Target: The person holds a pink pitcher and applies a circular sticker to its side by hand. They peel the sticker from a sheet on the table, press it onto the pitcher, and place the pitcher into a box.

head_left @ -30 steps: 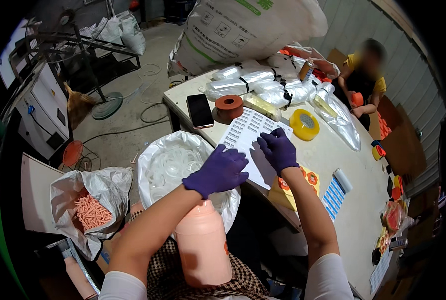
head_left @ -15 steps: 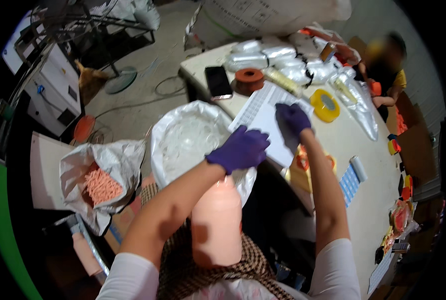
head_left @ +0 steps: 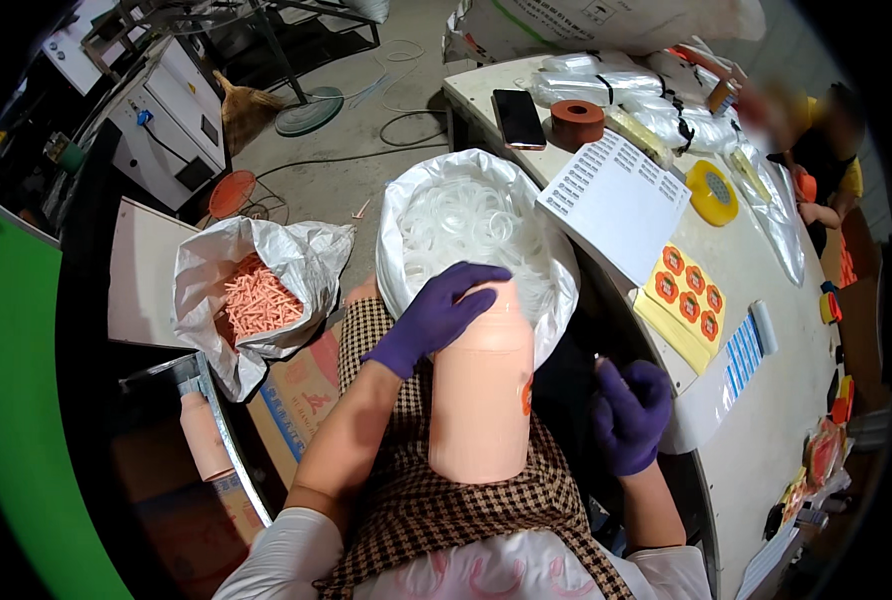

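Observation:
A peach plastic bottle (head_left: 481,405) stands upright on my lap, with part of an orange sticker showing on its right side. My left hand (head_left: 444,318), in a purple glove, grips the bottle around its neck. To the right of the bottle, beside the table edge, my gloved right hand (head_left: 631,412) is closed, fingers curled. A tiny pale bit shows at its fingertips, too small to name. On the table lie a white label sheet (head_left: 626,205) with rows of dark print and a yellow sheet of orange flower-shaped stickers (head_left: 688,290).
A white sack of clear plastic rings (head_left: 466,225) stands ahead of my lap; another sack holds peach strips (head_left: 261,300). A phone (head_left: 519,118), brown tape roll (head_left: 577,122), yellow tape roll (head_left: 712,193) and blue-white label roll (head_left: 746,350) lie on the table (head_left: 766,280). Another person sits across it.
My right hand has come off the white label sheet and drawn back beside the bottle. My left hand has moved back from near the sheet to the bottle's neck.

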The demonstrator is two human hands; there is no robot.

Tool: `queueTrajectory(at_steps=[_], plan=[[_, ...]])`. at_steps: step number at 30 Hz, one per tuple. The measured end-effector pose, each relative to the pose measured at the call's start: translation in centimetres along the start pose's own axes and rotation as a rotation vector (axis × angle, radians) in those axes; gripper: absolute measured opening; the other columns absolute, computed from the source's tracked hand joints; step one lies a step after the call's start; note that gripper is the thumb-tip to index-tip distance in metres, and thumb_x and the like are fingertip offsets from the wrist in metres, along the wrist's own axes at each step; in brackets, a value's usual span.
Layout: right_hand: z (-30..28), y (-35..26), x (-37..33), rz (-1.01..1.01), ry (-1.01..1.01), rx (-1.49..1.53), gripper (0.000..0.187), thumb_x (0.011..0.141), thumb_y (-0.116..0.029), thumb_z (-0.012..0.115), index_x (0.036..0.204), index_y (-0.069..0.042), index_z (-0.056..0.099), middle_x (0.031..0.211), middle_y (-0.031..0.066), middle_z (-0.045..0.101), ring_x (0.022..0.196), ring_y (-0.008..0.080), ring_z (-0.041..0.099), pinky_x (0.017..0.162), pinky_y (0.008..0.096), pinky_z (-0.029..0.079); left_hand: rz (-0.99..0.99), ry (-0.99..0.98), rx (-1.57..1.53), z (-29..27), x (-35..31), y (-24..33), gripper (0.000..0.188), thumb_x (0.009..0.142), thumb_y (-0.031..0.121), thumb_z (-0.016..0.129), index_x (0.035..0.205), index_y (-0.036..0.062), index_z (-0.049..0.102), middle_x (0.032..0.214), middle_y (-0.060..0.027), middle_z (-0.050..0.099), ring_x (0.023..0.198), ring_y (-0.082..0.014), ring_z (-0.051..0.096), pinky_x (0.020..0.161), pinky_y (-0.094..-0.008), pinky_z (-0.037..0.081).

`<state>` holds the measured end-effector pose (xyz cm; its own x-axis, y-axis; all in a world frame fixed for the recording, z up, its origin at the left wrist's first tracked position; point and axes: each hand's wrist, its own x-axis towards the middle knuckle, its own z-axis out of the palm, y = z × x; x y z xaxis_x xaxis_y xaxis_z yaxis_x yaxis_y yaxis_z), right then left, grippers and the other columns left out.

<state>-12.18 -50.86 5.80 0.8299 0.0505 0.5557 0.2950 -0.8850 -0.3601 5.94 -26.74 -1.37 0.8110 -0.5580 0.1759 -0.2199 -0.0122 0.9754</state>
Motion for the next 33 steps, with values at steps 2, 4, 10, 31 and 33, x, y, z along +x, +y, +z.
queueTrajectory(at_steps=[2, 4, 10, 31, 33], plan=[[0.1, -0.7, -0.8, -0.011, -0.018, -0.025, 0.044, 0.075, -0.01, 0.075, 0.118, -0.016, 0.073, 0.095, 0.0095, 0.053, 0.08, 0.0245, 0.056, 0.068, 0.0337, 0.049, -0.06, -0.091, 0.15, 0.6, 2.1, 2.2, 0.029, 0.096, 0.014, 0.058, 0.122, 0.0024, 0.066, 0.117, -0.0135, 0.067, 0.109, -0.023, 0.061, 0.099, -0.0343, 0.046], [0.3, -1.1, -1.2, -0.037, -0.029, -0.056, 0.046, 0.073, -0.011, 0.078, 0.118, -0.018, 0.074, 0.095, 0.0083, 0.053, 0.079, 0.0235, 0.056, 0.066, 0.0328, 0.049, -0.033, -0.112, 0.258, 2.6, 3.7, 2.1, 0.028, 0.096, 0.018, 0.058, 0.117, 0.0022, 0.069, 0.11, -0.0167, 0.069, 0.104, -0.0289, 0.064, 0.095, -0.0364, 0.048], [1.2, -1.6, -1.5, -0.076, -0.031, -0.098, 0.048, 0.074, -0.015, 0.08, 0.121, -0.022, 0.072, 0.096, 0.0059, 0.053, 0.077, 0.0216, 0.055, 0.064, 0.0339, 0.048, -0.141, -0.085, 0.474, 6.3, 5.7, 1.1, 0.032, 0.095, 0.032, 0.051, 0.108, 0.0134, 0.073, 0.108, -0.0161, 0.071, 0.102, -0.0383, 0.066, 0.09, -0.0478, 0.051], [4.2, -0.7, -1.2, -0.144, -0.103, -0.201, 0.045, 0.081, -0.021, 0.077, 0.125, -0.024, 0.07, 0.095, 0.0041, 0.054, 0.075, 0.0204, 0.054, 0.061, 0.0332, 0.046, -0.207, -0.154, 0.517, 6.4, 5.6, 1.9, 0.033, 0.096, 0.032, 0.053, 0.112, 0.0082, 0.071, 0.11, -0.0186, 0.07, 0.103, -0.038, 0.064, 0.092, -0.0438, 0.05], [4.1, -0.5, -1.1, -0.141, -0.105, -0.193, 0.045, 0.081, -0.021, 0.077, 0.125, -0.024, 0.07, 0.095, 0.004, 0.054, 0.075, 0.0201, 0.054, 0.061, 0.0331, 0.046, -0.202, -0.148, 0.513, 6.5, 5.6, 2.1, 0.033, 0.096, 0.032, 0.053, 0.111, 0.0083, 0.071, 0.111, -0.0186, 0.069, 0.103, -0.038, 0.064, 0.093, -0.0438, 0.049]])
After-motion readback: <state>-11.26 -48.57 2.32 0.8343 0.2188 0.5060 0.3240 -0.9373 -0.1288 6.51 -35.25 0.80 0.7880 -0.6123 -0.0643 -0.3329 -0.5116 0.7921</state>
